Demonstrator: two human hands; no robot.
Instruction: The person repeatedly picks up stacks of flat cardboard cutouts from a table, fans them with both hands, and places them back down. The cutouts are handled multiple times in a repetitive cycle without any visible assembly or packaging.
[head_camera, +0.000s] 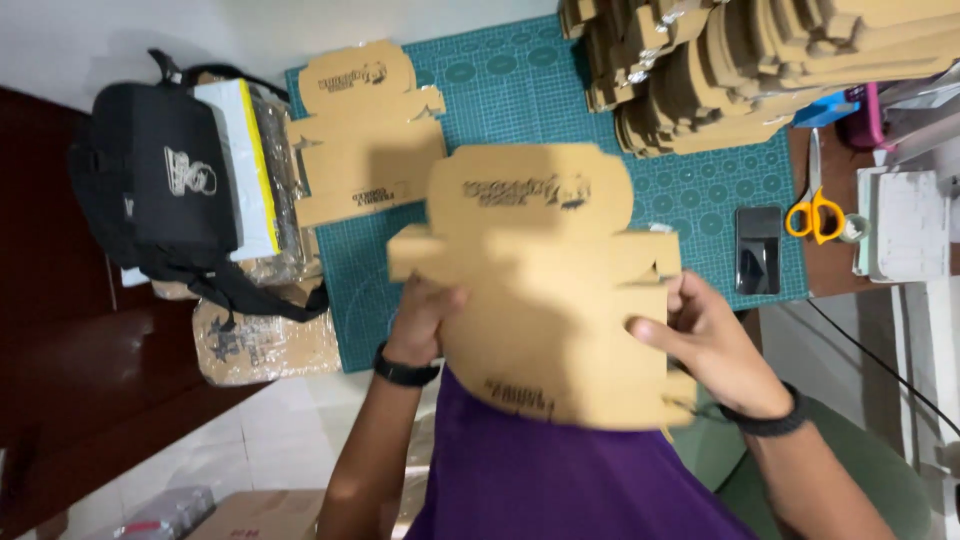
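A flat die-cut cardboard box blank (545, 270) with dark printing is held up in front of my chest, above the green cutting mat (520, 90). My left hand (422, 318) grips its left edge, fingers tucked behind the card. My right hand (705, 340) grips its right edge, thumb on the front face. Both wrists wear black bands. A second, identical flat blank (362, 135) lies on the mat's left part, apart from both hands.
A tall heap of flat cardboard blanks (720, 70) fills the mat's far right. A black phone (758, 248), yellow-handled scissors (815, 210) and a white box (905, 225) lie to the right. A black bag (160, 185) and wrapped bundles sit at left.
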